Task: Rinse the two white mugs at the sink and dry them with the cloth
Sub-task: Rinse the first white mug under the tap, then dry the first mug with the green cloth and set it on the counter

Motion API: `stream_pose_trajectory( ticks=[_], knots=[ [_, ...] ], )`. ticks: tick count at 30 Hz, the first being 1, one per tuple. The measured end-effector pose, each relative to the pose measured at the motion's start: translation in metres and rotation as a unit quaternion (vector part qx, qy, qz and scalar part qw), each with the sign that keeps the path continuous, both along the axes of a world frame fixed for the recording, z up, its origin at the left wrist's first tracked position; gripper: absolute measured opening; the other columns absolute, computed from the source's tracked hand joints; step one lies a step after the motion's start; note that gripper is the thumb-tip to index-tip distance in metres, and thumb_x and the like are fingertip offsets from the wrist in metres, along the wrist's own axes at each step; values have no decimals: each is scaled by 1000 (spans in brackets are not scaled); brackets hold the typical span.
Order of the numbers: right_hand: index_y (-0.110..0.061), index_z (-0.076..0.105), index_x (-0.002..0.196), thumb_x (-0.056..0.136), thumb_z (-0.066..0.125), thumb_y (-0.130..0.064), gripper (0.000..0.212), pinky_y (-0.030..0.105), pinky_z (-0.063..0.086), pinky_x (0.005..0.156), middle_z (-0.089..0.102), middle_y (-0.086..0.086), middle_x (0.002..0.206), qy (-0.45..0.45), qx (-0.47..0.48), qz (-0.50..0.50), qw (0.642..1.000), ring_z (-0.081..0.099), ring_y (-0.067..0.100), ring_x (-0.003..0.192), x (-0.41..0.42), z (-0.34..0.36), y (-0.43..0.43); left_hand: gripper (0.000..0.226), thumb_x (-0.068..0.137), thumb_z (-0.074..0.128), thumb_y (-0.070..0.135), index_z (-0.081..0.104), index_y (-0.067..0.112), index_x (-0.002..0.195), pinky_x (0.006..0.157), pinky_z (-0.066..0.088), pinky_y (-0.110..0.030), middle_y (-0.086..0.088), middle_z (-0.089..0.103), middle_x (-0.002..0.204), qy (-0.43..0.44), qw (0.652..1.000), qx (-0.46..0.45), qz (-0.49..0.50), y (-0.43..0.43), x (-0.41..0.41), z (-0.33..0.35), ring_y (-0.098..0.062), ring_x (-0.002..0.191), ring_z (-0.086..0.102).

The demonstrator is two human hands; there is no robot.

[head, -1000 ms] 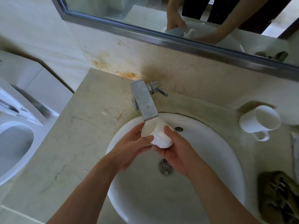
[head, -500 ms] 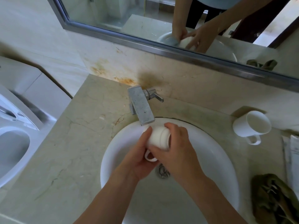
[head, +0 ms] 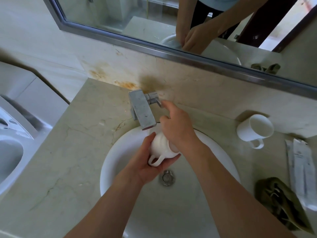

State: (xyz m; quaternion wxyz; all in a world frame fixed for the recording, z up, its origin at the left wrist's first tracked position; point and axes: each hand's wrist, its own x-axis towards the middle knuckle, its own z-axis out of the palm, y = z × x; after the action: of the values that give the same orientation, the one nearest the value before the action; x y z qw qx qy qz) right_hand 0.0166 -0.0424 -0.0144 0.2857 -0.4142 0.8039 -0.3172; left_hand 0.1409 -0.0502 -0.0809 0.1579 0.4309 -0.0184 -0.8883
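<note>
two hands, one mug in work. item: left hand [head: 145, 162], grip closed round the white mug [head: 161, 149], palm under its body, thumb up the side, handle pointing down toward my wrist; mug lies tilted over the sink [head: 214, 148], just below the spout of the tap [head: 142, 112]. item: right hand [head: 176, 127], holding nothing, fingers loosely curled and reaching over the mug to the tap lever [head: 155, 100], forefinger at or just short of its tip; i cannot tell if it touches. no water stream can be made out. step, as i judge it: working the lever while the mug waits beneath. to do it well: keep the left grip firm, since a wet glazed mug will slip; move the lever gently so water does not splash off the mug; keep the mouth turned to drain. item: second mug [head: 255, 128], on its side on the bench [head: 68, 152], well right of the basin, seemingly not yet rinsed. item: cloth [head: 281, 203], dark green, crumpled at the bench's near right; drying not begun.
</note>
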Motion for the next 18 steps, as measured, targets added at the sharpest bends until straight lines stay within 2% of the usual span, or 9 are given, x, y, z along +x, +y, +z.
stream_pose_trajectory(
  ticks=[1, 2, 4, 5, 7, 11, 13, 15, 18],
  knots=[
    [-24, 45, 160, 100, 48, -6, 63, 15, 43, 83, 62, 2, 150, -7, 2, 14, 1000, 53, 7, 101, 0, 0, 3, 35, 94, 69, 34, 85, 3, 99, 76, 66, -61, -25, 80, 113, 3, 1000, -7, -6, 0, -1, 1, -40, 89, 82],
    [-25, 42, 161, 99, 49, -7, 65, 19, 44, 90, 59, 1, 154, -19, 4, 27, 999, 54, 9, 104, 0, -1, 7, 34, 88, 73, 32, 85, 3, 101, 79, 66, -62, -24, 81, 114, 11, 1000, -11, -14, 0, -1, 3, -40, 94, 81],
    [-28, 34, 165, 101, 53, -14, 69, 26, 42, 105, 48, -3, 164, -44, 16, 40, 998, 58, 15, 129, -5, -1, 19, 44, 89, 76, 32, 76, 4, 123, 91, 62, -62, -22, 77, 126, 4, 998, -33, -44, 1, -3, 4, -40, 114, 76],
    [-28, 28, 167, 102, 56, -22, 71, 27, 38, 111, 43, -4, 167, -46, 30, 43, 998, 51, 17, 144, -8, -1, 27, 47, 94, 74, 34, 71, 3, 129, 94, 61, -61, -22, 76, 130, -8, 997, -50, -66, 1, -4, 4, -39, 118, 74],
    [-26, 24, 167, 100, 63, -43, 80, 28, 37, 111, 42, 0, 167, -25, 85, 46, 995, 43, 21, 151, -16, 1, 46, 49, 99, 71, 37, 68, 0, 131, 93, 62, -59, -24, 76, 128, -34, 989, -90, -109, 4, -9, 7, -38, 116, 76],
    [-21, 48, 151, 82, 74, -64, 85, 29, 52, 86, 65, 0, 136, -8, 181, 39, 983, 63, 19, 117, -18, 2, 98, 55, 94, 77, 36, 69, -5, 130, 90, 64, -53, -26, 78, 120, -67, 962, -176, -199, 12, -19, 14, -37, 109, 78],
    [-23, 52, 145, 82, 75, -61, 78, 30, 57, 83, 67, -4, 125, -15, 154, -15, 988, 64, 15, 107, -18, -3, 123, 59, 94, 76, 33, 64, -12, 131, 97, 61, -50, -31, 75, 123, -58, 949, -211, -228, 22, -25, 13, -41, 115, 75],
    [-26, 55, 140, 83, 76, -58, 69, 28, 59, 78, 68, -8, 117, -37, 106, -100, 989, 66, 9, 98, -18, -7, 146, 56, 99, 70, 28, 60, -14, 135, 108, 56, -49, -32, 70, 132, -20, 953, -201, -227, 39, -31, 10, -41, 124, 70],
    [-25, 55, 138, 87, 75, -58, 63, 12, 49, 66, 64, -13, 110, -74, 43, -216, 973, 62, -2, 87, -17, -11, 174, 42, 104, 61, 22, 63, -9, 133, 96, 63, -39, -28, 71, 133, 8, 958, -194, -213, 75, -45, 11, -32, 116, 75]
  ],
)
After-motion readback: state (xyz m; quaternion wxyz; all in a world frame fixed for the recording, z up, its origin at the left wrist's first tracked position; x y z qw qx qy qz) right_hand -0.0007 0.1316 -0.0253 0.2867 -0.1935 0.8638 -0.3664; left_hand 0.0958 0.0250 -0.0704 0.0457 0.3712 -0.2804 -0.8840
